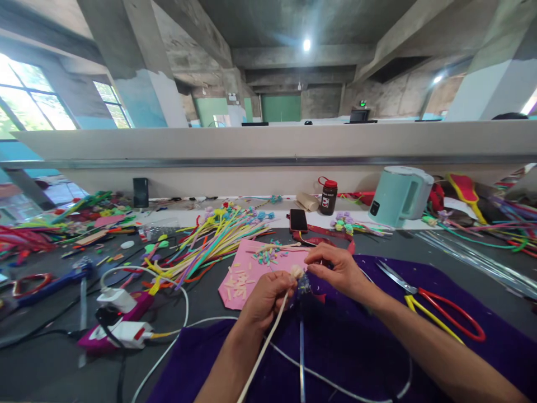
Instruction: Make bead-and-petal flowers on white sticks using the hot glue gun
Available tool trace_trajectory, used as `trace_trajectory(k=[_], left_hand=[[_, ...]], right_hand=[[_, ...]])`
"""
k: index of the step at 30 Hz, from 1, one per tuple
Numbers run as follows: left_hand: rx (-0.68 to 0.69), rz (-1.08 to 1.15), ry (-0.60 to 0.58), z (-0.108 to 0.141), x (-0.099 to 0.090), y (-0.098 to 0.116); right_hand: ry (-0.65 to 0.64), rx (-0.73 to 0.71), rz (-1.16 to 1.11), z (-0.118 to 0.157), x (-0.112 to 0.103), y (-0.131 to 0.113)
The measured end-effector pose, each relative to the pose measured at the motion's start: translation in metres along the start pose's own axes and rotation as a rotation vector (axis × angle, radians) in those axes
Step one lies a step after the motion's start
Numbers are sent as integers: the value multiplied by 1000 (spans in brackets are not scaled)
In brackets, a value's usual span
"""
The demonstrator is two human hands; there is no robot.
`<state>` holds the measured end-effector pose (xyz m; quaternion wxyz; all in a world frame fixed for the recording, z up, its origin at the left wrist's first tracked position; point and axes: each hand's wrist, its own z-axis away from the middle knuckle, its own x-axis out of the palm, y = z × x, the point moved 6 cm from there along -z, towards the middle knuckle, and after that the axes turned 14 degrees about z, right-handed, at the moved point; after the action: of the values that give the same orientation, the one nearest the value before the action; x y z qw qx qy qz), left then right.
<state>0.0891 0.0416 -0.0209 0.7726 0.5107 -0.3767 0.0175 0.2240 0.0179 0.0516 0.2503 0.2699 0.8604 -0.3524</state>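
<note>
My left hand (265, 299) pinches a cream pipe-cleaner stem (268, 344) just under its fluffy cream flower head (297, 272). The stem slants down toward the lower left. Right beside the flower, my right hand (333, 268) has its thumb and fingers drawn together; whatever is between the tips is too small to make out. Below the flower is a glittery bluish lump (304, 284), with a clear rod (302, 358) running downward. Behind my hands, a pink sheet (229, 280) carries short cream pieces (238, 284) and small coloured pieces (271, 254).
Purple cloth (377, 347) covers the near table; red-and-yellow-handled scissors (419, 291) lie on it. Left are a power strip (113, 330), white cable and bundled pipe cleaners (226, 229). A phone (298, 220), bottle (328, 198) and kettle (396, 196) stand or lie behind.
</note>
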Motion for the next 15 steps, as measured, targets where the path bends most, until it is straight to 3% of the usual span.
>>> trace_trajectory(k=[7, 15], left_hand=[[66, -66, 40, 1, -2, 1], [185, -158, 84, 3, 0, 7]], right_hand=[[-37, 2, -17, 1, 3, -2], [21, -13, 63, 7, 7, -5]])
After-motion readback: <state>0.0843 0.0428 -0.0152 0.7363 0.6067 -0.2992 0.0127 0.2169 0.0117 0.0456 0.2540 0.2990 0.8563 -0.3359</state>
